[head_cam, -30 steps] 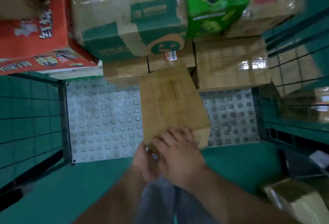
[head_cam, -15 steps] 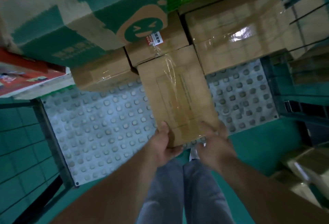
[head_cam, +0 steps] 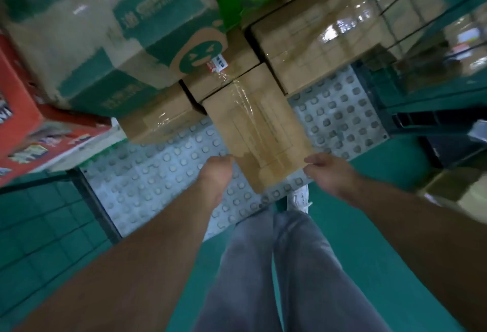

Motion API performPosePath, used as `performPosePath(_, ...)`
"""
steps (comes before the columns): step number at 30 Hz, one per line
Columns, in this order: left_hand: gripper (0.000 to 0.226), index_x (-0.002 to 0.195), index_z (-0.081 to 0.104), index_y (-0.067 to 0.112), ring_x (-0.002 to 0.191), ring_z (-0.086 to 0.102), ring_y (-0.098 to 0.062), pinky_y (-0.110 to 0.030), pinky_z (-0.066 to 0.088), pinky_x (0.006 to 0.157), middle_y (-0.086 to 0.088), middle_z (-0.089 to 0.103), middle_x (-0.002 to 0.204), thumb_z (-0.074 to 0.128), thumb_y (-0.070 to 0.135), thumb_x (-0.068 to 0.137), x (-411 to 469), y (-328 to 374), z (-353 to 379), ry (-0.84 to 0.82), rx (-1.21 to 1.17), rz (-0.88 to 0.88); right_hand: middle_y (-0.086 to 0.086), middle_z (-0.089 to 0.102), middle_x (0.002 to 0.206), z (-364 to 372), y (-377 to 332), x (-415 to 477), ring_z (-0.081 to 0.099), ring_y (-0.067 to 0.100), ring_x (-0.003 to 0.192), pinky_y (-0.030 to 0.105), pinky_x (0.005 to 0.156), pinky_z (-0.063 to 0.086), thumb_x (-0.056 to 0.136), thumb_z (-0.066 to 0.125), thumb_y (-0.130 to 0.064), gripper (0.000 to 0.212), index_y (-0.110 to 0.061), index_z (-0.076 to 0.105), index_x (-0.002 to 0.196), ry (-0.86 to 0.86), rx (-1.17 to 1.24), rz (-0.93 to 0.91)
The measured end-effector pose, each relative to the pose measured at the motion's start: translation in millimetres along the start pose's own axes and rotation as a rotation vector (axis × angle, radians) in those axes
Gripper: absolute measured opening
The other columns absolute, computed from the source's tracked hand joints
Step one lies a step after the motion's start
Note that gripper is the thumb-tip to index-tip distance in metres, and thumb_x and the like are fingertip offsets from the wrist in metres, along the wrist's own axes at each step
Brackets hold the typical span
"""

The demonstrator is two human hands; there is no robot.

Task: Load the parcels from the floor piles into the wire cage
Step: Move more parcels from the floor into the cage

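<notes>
The left hand (head_cam: pixel 216 173) sits just beside the brown parcel (head_cam: pixel 259 134) at its near left edge, fingers hidden, so I cannot tell their state. The right hand (head_cam: pixel 328 172) hangs loosely curled at the near right corner, no longer gripping. The brown parcel now lies flat on the studded cage floor (head_cam: pixel 158 181), butted against the stacked boxes (head_cam: pixel 316 39). That one looks loaded.

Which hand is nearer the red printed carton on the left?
Left. The left hand is by the near left corner of the taped brown cardboard box, toward the red printed carton; the right hand is by its near right corner, farther away.
</notes>
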State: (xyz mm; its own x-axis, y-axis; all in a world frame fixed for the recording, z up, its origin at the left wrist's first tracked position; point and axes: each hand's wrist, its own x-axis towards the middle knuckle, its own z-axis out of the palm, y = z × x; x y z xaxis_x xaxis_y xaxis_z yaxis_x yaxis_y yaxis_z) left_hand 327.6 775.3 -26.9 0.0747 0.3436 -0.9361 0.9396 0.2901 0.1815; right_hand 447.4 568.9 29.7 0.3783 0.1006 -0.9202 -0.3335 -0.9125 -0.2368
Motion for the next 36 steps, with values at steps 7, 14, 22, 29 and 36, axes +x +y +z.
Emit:
performPosePath(7, 0.019, 0.093, 0.064, 0.021, 0.081, 0.061, -0.018, -0.03, 0.042, 0.068, 0.002, 0.066, 0.085, 0.052, 0.033, 0.102, -188.4, 38.7, 1.1, -0.25, 0.088, 0.133, 0.003, 0.068, 0.119, -32.1, 36.3, -156.7, 0.064, 0.017, 0.103, 0.026, 0.086, 0.052, 0.101, 0.054, -0.03, 0.03, -0.021, 0.066, 0.126, 0.086, 0.215, -0.023)
performPosePath(14, 0.029, 0.117, 0.066, 0.01, 0.083, 0.061, -0.02, -0.031, 0.043, 0.07, -0.005, 0.068, 0.097, 0.054, 0.033, 0.103, -344.1, 58.7, 50.6, -0.462, 0.329, 0.383, 0.001, 0.064, 0.09, -90.9, 107.9, -303.0, 0.065, 0.023, 0.075, 0.028, 0.059, 0.04, 0.099, 0.054, -0.033, 0.022, -0.023, 0.07, 0.111, 0.393, 0.586, -0.007)
performPosePath(22, 0.021, 0.114, 0.062, 0.016, 0.079, 0.06, -0.017, -0.023, 0.038, 0.055, -0.002, 0.065, 0.098, 0.052, 0.032, 0.104, -533.6, 45.1, 174.5, -0.717, 0.683, 0.8, 0.004, 0.073, 0.102, -112.6, 234.2, -481.0, 0.07, 0.025, 0.088, 0.032, 0.069, 0.054, 0.099, 0.051, -0.035, 0.019, -0.035, 0.066, 0.111, 0.811, 0.921, -0.026)
performPosePath(29, 0.024, 0.114, 0.064, 0.018, 0.087, 0.065, -0.021, -0.032, 0.048, 0.071, -0.003, 0.069, 0.103, 0.052, 0.036, 0.104, -662.1, -41.1, 267.0, -0.884, 0.872, 0.992, -0.006, 0.075, 0.098, -85.4, 359.6, -571.7, 0.071, 0.016, 0.093, 0.036, 0.086, 0.058, 0.092, 0.06, -0.03, 0.019, -0.027, 0.072, 0.106, 1.094, 1.136, -0.049)
performPosePath(36, 0.02, 0.111, 0.065, 0.019, 0.098, 0.068, -0.023, -0.037, 0.052, 0.083, -0.004, 0.071, 0.106, 0.054, 0.034, 0.104, -752.3, -192.6, 341.8, -0.943, 0.964, 0.993, -0.002, 0.076, 0.09, -38.6, 504.7, -652.3, 0.071, 0.016, 0.081, 0.035, 0.086, 0.059, 0.091, 0.061, -0.025, 0.018, -0.026, 0.073, 0.105, 1.218, 1.206, -0.028)
